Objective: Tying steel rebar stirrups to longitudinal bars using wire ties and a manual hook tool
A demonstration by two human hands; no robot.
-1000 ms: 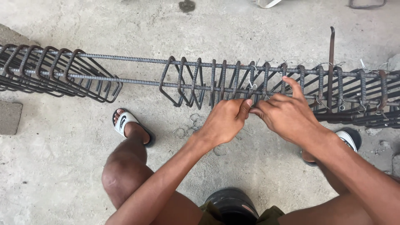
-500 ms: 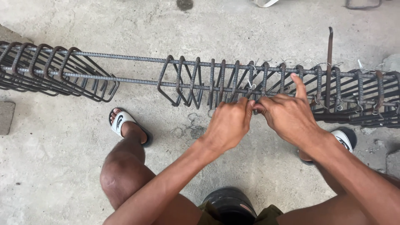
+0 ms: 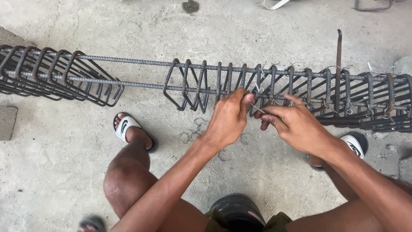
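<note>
A long rebar cage [image 3: 141, 63] of dark ribbed bars and rectangular stirrups runs across the concrete floor in front of me. My left hand [image 3: 227, 118] pinches the near bar and a stirrup [image 3: 241, 83] near the cage's middle. My right hand [image 3: 296, 124] sits just to its right, fingers curled around a thin piece of tie wire [image 3: 257, 108] between the two hands. Stirrups to the right carry twisted wire ties [image 3: 328, 103]; those to the left look untied.
Loose wire loops [image 3: 195, 133] lie on the floor under the cage. My feet in white sandals [image 3: 124, 126] [image 3: 358, 144] flank my hands. A bent steel hook tool [image 3: 339, 64] stands against the cage at right. A concrete block [image 3: 6, 122] sits far left.
My right index finger, earlier pointing up over the top bar, has curled down. Both hands have shifted slightly and now pinch the wire between them at the near bar.
</note>
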